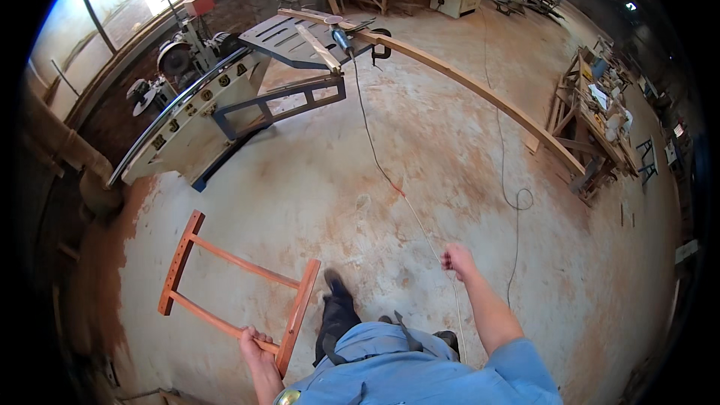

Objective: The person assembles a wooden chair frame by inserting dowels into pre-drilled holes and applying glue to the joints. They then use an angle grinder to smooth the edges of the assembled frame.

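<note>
My left hand (253, 346) grips a rung of a reddish wooden frame (232, 285), two drilled rails joined by two thin rungs, which hangs low at my left side above the floor. My right hand (457, 259) swings free at my right with its fingers curled closed and nothing in it. A white and red cable (405, 199) runs across the dusty concrete floor close past that hand. My dark shoe (335, 285) steps forward between the two hands.
A large sliding table saw (225, 97) stands ahead on the left, with a power tool (341, 37) on its table. A long curved timber beam (465, 82) lies across the floor to a cluttered workbench (600, 116) on the right. More machines stand at the back.
</note>
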{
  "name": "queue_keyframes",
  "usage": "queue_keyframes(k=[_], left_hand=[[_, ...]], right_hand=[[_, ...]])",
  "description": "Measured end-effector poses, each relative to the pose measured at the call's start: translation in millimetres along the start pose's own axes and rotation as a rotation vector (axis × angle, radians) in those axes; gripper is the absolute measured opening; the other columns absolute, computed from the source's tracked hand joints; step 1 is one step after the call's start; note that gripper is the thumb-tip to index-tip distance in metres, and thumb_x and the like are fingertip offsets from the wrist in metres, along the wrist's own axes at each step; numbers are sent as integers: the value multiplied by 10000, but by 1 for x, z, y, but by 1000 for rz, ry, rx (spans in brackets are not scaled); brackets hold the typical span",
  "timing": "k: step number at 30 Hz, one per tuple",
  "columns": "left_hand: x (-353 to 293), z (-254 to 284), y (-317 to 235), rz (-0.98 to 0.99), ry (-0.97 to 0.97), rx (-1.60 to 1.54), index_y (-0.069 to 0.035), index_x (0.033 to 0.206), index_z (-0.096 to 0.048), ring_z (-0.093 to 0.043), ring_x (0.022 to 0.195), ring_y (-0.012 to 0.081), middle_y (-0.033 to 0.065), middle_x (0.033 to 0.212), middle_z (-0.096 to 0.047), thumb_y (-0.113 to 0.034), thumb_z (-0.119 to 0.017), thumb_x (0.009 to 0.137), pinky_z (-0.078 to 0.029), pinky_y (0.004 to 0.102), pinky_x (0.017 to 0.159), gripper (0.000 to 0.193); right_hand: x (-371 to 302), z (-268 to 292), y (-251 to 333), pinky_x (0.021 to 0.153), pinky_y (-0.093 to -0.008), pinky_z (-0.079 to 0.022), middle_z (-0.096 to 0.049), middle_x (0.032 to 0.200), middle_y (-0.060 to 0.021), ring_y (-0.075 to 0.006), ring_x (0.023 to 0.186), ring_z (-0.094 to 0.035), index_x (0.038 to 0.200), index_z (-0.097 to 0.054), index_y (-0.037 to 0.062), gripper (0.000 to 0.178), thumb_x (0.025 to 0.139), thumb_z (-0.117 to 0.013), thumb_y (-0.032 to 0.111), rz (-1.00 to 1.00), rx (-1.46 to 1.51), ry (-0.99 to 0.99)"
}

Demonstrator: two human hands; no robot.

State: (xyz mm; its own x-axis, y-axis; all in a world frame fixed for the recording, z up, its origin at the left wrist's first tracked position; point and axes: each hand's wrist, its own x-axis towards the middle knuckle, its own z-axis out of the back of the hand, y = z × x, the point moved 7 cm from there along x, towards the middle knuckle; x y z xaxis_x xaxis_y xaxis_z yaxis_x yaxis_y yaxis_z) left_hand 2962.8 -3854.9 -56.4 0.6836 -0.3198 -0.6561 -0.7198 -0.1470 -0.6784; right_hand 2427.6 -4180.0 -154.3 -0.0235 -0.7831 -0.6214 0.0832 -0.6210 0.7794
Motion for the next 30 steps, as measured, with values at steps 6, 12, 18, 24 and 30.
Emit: queue_keyframes(k=[6,12,18,24,30], left_hand=[[133,-136,-20,86,135,20,-185,912,-433,-411,491,110,-42,617,-424,-52,-568,774,-384,290,459,234],[188,-312,-64,117,149,83,-183,905,-432,-415,485,113,-42,620,-425,-30,-545,766,-378,285,460,235],[255,-429,-91,46,233,138,-173,922,-432,-421,485,119,-29,641,-443,-7,-536,757,-379,286,459,257],[299,-514,-106,-6,154,181,-179,959,-456,-428,490,119,-41,647,-462,-50,-594,773,-393,283,457,265],[341,-591,-135,-55,107,225,-154,969,-447,-416,503,119,-27,653,-439,-19,-532,762,-400,287,463,262]], right_hand=[[79,-94,143,533,-326,-509,-598,788,-96,-174,595,-573,937,-550,32,206,940,-509,235,28,102,2],[148,-158,240,543,-308,-504,-607,800,-85,-156,602,-574,989,-545,27,203,936,-529,222,58,61,-6],[244,-245,392,555,-291,-497,-644,836,-93,-143,649,-597,1173,-526,-5,323,919,-573,188,266,-131,-3],[376,-322,548,846,-326,-505,-659,1109,-201,-242,964,-653,1313,-459,-44,634,841,-675,320,553,-267,9],[490,-387,655,936,-421,-477,-583,1204,-260,-380,1090,-587,1267,-478,-57,731,759,-712,415,639,-760,-199]])
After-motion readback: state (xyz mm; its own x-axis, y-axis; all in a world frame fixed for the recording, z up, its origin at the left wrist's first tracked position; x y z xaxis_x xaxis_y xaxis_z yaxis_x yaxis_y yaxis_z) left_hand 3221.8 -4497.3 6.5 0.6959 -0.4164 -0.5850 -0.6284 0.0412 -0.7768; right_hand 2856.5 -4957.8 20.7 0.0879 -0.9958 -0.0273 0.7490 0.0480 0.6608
